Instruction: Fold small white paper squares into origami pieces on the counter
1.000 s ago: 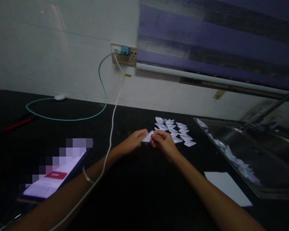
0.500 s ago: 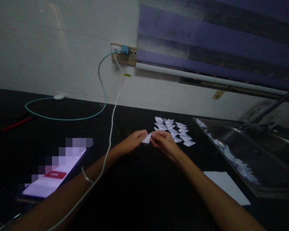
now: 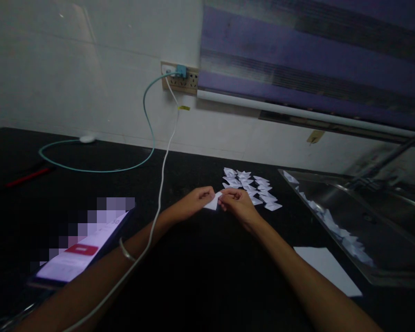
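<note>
A small white folded paper piece (image 3: 213, 202) is pinched between both my hands over the black counter (image 3: 200, 272). My left hand (image 3: 195, 201) grips its left side with closed fingers. Closed on its right corner is my right hand (image 3: 237, 205). Just behind my right hand lies a cluster of several folded white paper pieces (image 3: 251, 186).
A lit phone (image 3: 81, 249) lies at the front left, a white cable (image 3: 161, 180) crossing my left arm up to a wall socket (image 3: 180, 78). A teal cable (image 3: 100, 166) loops at the back left. A steel sink (image 3: 366, 226) holding paper scraps sits right, a white sheet (image 3: 327, 269) beside it.
The paper piece has been turned slightly between my fingers and both hands have shifted a little. Everything else is unchanged.
</note>
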The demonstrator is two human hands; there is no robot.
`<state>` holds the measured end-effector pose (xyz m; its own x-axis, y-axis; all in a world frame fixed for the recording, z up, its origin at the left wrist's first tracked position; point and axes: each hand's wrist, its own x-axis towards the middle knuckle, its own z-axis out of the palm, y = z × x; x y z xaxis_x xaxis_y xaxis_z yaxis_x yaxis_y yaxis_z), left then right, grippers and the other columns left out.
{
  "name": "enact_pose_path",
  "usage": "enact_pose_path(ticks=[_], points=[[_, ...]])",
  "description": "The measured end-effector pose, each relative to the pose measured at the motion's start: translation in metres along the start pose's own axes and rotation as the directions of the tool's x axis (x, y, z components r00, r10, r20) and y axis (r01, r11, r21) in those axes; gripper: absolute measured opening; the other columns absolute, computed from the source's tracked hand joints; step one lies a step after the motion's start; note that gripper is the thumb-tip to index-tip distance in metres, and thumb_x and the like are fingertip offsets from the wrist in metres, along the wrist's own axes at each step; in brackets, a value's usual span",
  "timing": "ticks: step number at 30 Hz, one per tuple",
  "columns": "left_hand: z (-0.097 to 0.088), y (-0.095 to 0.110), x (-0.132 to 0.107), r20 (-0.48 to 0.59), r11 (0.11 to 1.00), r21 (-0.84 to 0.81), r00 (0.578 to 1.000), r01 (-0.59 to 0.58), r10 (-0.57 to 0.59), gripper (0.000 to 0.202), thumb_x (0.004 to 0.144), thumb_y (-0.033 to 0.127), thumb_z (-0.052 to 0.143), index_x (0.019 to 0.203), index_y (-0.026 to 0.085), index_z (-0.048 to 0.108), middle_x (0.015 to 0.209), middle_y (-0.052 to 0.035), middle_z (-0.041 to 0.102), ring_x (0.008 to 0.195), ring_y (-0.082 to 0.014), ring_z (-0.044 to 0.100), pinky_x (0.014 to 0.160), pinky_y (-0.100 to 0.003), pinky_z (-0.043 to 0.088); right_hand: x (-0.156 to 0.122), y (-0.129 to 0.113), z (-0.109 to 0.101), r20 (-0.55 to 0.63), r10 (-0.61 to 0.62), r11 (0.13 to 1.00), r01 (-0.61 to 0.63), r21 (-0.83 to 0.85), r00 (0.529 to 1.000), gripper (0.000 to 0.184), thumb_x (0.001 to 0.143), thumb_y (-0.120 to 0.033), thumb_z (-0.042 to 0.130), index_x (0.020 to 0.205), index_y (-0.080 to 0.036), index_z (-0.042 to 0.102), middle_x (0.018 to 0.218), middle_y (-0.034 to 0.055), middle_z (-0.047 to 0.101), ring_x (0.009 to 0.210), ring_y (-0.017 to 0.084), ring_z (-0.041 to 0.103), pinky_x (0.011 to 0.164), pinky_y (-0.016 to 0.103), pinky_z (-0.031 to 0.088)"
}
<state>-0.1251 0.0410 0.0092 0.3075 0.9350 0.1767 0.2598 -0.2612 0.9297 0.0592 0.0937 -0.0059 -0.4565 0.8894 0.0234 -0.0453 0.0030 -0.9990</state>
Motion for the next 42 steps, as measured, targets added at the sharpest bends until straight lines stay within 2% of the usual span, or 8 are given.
enact_pose_path(ticks=[3,6,11,17,27,33,38,42], points=[[0.002,-0.001,0.002,-0.073,0.999,0.046,0.997,0.013,-0.009,0.026,0.096,0.036,0.046,0.078,0.017,0.051,0.075,0.0022,0.049,0.071,-0.0126,0.046,0.066,-0.025,0.037,-0.001,-0.003,0.001,-0.098,-0.075,0.997,0.075,-0.006,0.992,0.012,0.070,-0.025,0.074,0.078,-0.017,0.070,0.066,-0.0007,0.067,0.052,0.010,0.054,0.052,0.024,0.041],[0.005,-0.005,0.004,-0.130,0.996,0.091,0.991,0.017,-0.005,0.022,0.095,0.031,0.046,0.078,0.018,0.051,0.073,0.0028,0.048,0.069,-0.0122,0.045,0.065,-0.025,0.036,-0.005,-0.009,0.004,-0.177,-0.233,0.969,0.212,-0.129,0.956,0.010,0.074,-0.026,0.072,0.077,-0.018,0.069,0.065,-0.0017,0.064,0.053,0.012,0.055,0.053,0.025,0.042],[0.007,-0.009,0.005,-0.177,0.986,0.168,0.984,-0.005,0.035,0.022,0.094,0.031,0.047,0.077,0.018,0.051,0.072,0.0025,0.050,0.068,-0.0123,0.046,0.065,-0.026,0.036,-0.011,-0.011,0.010,-0.179,-0.376,0.897,0.308,-0.318,0.909,0.013,0.078,-0.030,0.071,0.079,-0.017,0.073,0.078,0.0049,0.071,0.073,0.018,0.064,0.069,0.031,0.051],[0.008,-0.010,0.004,-0.175,0.975,0.221,0.984,0.013,0.027,0.023,0.096,0.033,0.046,0.079,0.018,0.053,0.072,0.0024,0.052,0.066,-0.0121,0.048,0.063,-0.025,0.037,-0.011,-0.005,0.010,-0.202,-0.299,0.917,0.222,-0.331,0.933,0.019,0.076,-0.033,0.072,0.083,-0.015,0.076,0.079,0.0067,0.074,0.071,0.020,0.065,0.068,0.033,0.051],[0.009,-0.004,0.002,-0.137,0.941,0.338,0.987,-0.035,0.086,0.024,0.098,0.032,0.043,0.081,0.018,0.054,0.073,0.0014,0.055,0.067,-0.0123,0.051,0.063,-0.026,0.037,-0.008,-0.007,0.011,-0.182,-0.088,0.991,0.068,-0.115,0.979,0.026,0.069,-0.038,0.079,0.080,-0.015,0.075,0.059,-0.0001,0.063,0.052,0.012,0.052,0.052,0.027,0.038],[0.009,-0.004,0.002,-0.130,0.936,0.344,0.984,-0.068,0.119,0.025,0.099,0.033,0.042,0.081,0.018,0.053,0.075,0.0013,0.054,0.069,-0.0129,0.051,0.066,-0.027,0.037,-0.005,-0.003,0.005,-0.064,-0.022,0.999,0.025,0.043,0.998,0.017,0.073,-0.032,0.077,0.075,-0.016,0.074,0.055,-0.0030,0.055,0.052,0.010,0.045,0.053,0.026,0.031],[0.008,-0.002,0.000,-0.085,0.959,0.281,0.994,-0.045,0.072,0.027,0.098,0.036,0.044,0.082,0.018,0.054,0.077,0.0012,0.055,0.071,-0.0132,0.050,0.067,-0.027,0.038,-0.007,-0.009,0.005,0.014,-0.032,0.999,0.033,-0.029,0.999,0.023,0.076,-0.038,0.074,0.077,-0.016,0.069,0.056,-0.0038,0.053,0.051,0.011,0.044,0.053,0.027,0.029],[0.005,0.001,-0.002,-0.019,0.997,0.076,1.000,0.007,-0.006,0.034,0.098,0.044,0.043,0.079,0.018,0.055,0.076,0.0012,0.054,0.069,-0.0128,0.049,0.066,-0.026,0.040,-0.008,-0.011,0.006,0.067,-0.086,0.993,0.091,-0.079,0.994,0.027,0.080,-0.043,0.071,0.078,-0.017,0.065,0.058,-0.0038,0.051,0.053,0.011,0.043,0.054,0.026,0.029]])
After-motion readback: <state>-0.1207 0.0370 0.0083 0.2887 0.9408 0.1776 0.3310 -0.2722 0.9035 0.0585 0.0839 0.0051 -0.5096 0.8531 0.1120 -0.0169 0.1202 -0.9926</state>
